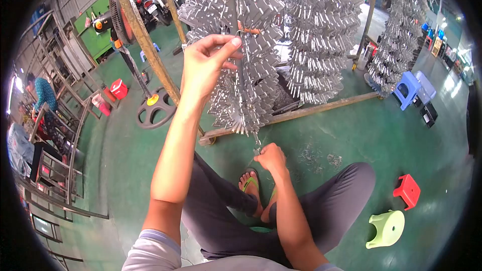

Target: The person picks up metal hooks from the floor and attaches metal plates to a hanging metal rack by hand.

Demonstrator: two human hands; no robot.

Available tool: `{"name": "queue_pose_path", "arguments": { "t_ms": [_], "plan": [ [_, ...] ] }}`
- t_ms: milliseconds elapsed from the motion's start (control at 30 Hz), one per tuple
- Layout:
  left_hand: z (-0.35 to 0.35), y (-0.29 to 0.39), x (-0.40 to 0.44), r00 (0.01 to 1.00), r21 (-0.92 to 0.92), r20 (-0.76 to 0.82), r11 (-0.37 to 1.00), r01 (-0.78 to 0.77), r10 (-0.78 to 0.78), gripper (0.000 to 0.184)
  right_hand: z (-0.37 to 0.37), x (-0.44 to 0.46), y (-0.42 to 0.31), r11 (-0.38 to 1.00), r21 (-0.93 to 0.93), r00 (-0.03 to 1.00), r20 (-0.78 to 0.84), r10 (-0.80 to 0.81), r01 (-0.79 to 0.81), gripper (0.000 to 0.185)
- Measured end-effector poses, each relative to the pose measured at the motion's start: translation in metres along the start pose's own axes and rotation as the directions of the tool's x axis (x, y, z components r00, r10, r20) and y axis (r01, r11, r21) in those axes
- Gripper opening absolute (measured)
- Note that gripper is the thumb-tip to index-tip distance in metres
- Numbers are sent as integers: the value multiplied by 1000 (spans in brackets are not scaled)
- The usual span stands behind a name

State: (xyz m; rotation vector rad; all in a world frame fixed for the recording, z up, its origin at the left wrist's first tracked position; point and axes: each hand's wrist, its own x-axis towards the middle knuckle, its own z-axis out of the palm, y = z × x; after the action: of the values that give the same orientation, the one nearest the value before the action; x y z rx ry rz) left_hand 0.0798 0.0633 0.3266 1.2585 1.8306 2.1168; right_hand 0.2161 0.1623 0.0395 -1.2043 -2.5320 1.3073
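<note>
Bunches of small silver metal parts hang in tall columns from a rack. My left hand is raised in front of the nearest column, thumb and fingers bent toward each other at its left side; whether anything is between the fingertips I cannot make out. Lower down, my right hand is closed at the bottom end of that column, its fingers around a small metal piece below the hanging parts. A second column hangs to the right, and a third farther right.
A rusty rack bar runs low across the floor. A fan stands on a round base at left. Red and green stools are at right, a blue stool behind. A person bends at far left.
</note>
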Motion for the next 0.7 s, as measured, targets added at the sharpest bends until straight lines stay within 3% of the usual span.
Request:
{"name": "queue_pose_path", "arguments": {
  "t_ms": [133, 233, 333, 400, 467, 533, 633, 700],
  "plan": [
    [6, -2, 13, 998, -37, 55, 999, -9, 11, 25, -4, -4, 2, 1000, -24, 999, -49, -13, 11, 27],
    [5, -8, 19, 996, -59, 76, 998, -37, 41, 22, -18, -8, -2, 989, -138, 999, 22, -42, 45, 32],
    [7, -6, 19, 995, -144, 88, 989, -44, 57, 21, -73, -30, -29, 978, -201, 977, 214, -2, 46, 43],
    [8, -5, 19, 995, -153, 89, 987, -40, 54, 21, -99, -51, -51, 958, -126, 945, -169, -278, 259, 51],
    [9, -4, 20, 994, -167, 94, 985, -40, 56, 22, -126, -57, -95, 898, 107, 839, -417, -349, 427, 50],
    [10, -6, 20, 994, -181, 102, 983, -29, 48, 21, -139, -65, -137, 713, 88, 554, -698, -455, 696, 40],
    [11, -7, 22, 992, -202, 115, 979, -24, 48, 21, -147, -50, -171, 502, -1, 298, -805, -514, 865, 28],
    [10, -8, 22, 992, -207, 116, 978, -15, 40, 20, -150, -38, -177, 467, -18, 265, -804, -532, 884, 24]
  ]
}}
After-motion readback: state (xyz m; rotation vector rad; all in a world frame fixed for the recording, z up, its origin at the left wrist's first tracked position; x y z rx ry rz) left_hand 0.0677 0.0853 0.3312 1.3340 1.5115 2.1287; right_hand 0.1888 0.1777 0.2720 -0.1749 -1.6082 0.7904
